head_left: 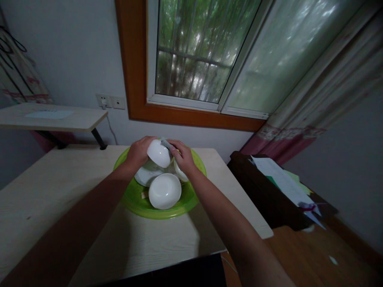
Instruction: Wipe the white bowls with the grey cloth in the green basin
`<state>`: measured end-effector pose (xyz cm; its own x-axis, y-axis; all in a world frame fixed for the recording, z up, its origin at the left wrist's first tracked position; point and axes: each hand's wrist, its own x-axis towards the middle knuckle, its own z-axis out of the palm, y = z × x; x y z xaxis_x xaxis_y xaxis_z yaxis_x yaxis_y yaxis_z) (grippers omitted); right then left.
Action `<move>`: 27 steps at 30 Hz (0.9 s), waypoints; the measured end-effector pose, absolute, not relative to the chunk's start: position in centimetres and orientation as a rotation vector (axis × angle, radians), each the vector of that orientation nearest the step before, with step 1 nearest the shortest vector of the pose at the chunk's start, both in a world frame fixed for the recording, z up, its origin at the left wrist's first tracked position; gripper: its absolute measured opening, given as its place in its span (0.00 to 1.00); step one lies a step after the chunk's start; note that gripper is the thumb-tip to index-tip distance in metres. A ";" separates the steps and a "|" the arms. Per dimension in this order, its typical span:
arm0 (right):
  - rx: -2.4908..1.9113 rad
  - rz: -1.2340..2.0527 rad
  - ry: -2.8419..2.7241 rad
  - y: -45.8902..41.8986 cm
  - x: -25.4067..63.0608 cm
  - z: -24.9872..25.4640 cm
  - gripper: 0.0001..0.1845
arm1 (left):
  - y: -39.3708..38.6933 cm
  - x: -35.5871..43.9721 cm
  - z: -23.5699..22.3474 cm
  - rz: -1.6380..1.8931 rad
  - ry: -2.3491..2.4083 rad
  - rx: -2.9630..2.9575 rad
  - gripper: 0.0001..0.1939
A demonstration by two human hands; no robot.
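My left hand [140, 150] grips the rim of a white bowl [159, 154], which is tilted with its outer side towards me. In my closed right hand [183, 156] is a small pale grey, flat-ended tool [166, 144]; its end touches the bowl's outside, and its exact kind is unclear. Both hands are above a lime-green basin [170, 213]. Inside the basin, a second white bowl [165, 191] lies at the front with a white plate [146, 174] behind it. Another white bowl [180, 172] is partly hidden by my right hand.
The basin stands on a pale wooden table [155, 247]. At the left is a raised shelf [77, 119] on black legs. A window [194, 52] and wall sockets [110, 101] are behind. Right of the table, papers [278, 179] lie on a dark brown piece of furniture [248, 187].
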<state>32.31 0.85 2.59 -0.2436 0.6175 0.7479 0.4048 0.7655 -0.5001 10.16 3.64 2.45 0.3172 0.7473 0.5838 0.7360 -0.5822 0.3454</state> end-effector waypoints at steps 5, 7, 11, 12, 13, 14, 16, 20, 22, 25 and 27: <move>-0.855 0.159 -1.899 1.4 32.0 2.5 0.21 | 3.3 10.1 2.5 1.194 1.424 2.518 0.23; -0.902 0.125 -1.864 1.6 31.9 2.4 0.24 | 3.3 9.9 2.5 1.227 1.463 2.484 0.23; -0.936 0.082 -1.764 1.6 32.2 2.4 0.27 | 3.4 9.7 2.4 1.253 1.510 2.439 0.24; -0.919 0.082 -1.746 1.5 32.3 2.5 0.27 | 3.5 9.7 2.4 1.257 1.509 2.438 0.24; -0.894 0.091 -1.736 1.3 32.4 2.6 0.26 | 3.5 9.6 2.4 1.259 1.508 2.440 0.24; -0.863 0.110 -1.737 1.1 32.5 2.7 0.25 | 3.6 9.6 2.4 1.258 1.506 2.443 0.24; -0.796 0.170 -1.758 0.7 32.6 3.0 0.23 | 3.6 9.6 2.4 1.253 1.494 2.460 0.24; -0.747 0.280 -1.824 0.2 32.6 3.3 0.18 | 3.8 9.8 2.4 1.187 1.501 2.489 0.23; -0.757 0.301 -1.854 0.3 32.5 3.2 0.18 | 3.8 9.9 2.4 1.127 1.508 2.505 0.22; -0.774 0.298 -1.888 0.6 32.4 3.0 0.18 | 3.8 10.0 2.4 1.123 1.455 2.534 0.22; -0.792 0.279 -1.907 1.0 32.3 2.7 0.19 | 3.8 9.9 2.3 1.153 1.420 2.551 0.22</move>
<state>32.29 0.95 2.73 -0.2751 0.6349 0.7220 0.4017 0.7582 -0.5137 9.94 3.78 2.28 0.3209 0.7360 0.5960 0.7343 -0.5908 0.3342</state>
